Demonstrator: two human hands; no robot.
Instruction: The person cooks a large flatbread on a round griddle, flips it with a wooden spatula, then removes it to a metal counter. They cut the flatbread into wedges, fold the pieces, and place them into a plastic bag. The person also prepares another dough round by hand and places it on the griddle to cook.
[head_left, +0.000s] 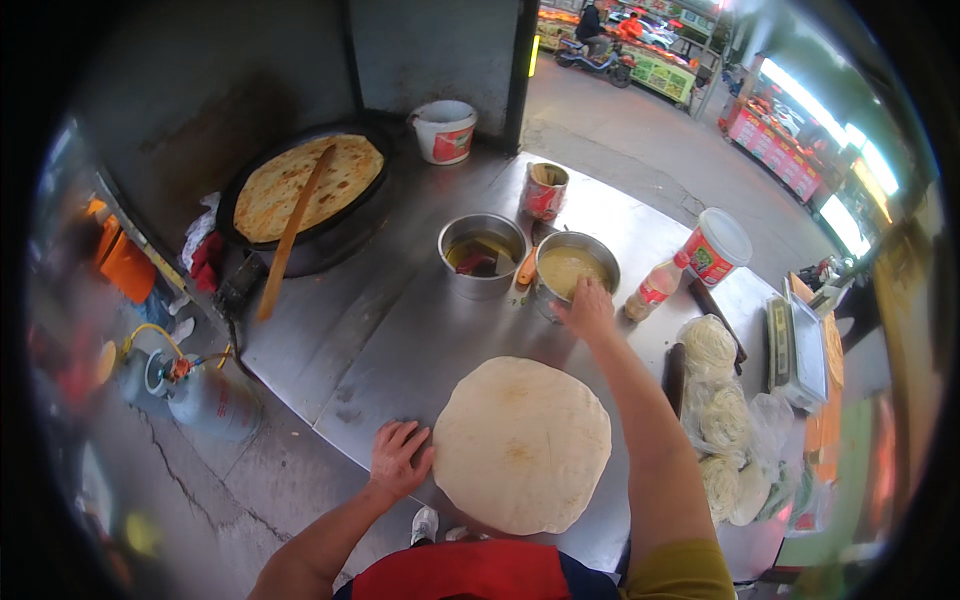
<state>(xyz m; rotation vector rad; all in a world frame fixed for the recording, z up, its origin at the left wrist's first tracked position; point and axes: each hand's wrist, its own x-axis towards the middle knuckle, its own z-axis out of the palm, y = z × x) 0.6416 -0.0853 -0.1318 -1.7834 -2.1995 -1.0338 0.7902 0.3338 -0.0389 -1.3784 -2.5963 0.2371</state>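
Note:
A large round sheet of rolled dough (521, 442) lies flat on the steel tabletop (397, 360) right before me. My left hand (401, 457) rests at its left edge, fingers spread and holding nothing. My right hand (589, 309) reaches over the near rim of a steel pot (616, 266) of pale yellowish liquid or paste (566, 268). Its fingertips are partly hidden, so whether they pinch anything does not show. Left of that pot stands another steel pot (480, 289) with dark oil and a reddish object inside. An orange-handled tool (527, 266) sits between the two.
A browned flatbread (349, 176) fills a round black griddle (225, 202), a wooden stick (300, 217) across it. Around the table are a white bucket (444, 127), a seasoning bottle (656, 289), a lidded tub (716, 244), bagged noodles (724, 416) and a scale (806, 349). Gas cylinders (214, 405) stand left.

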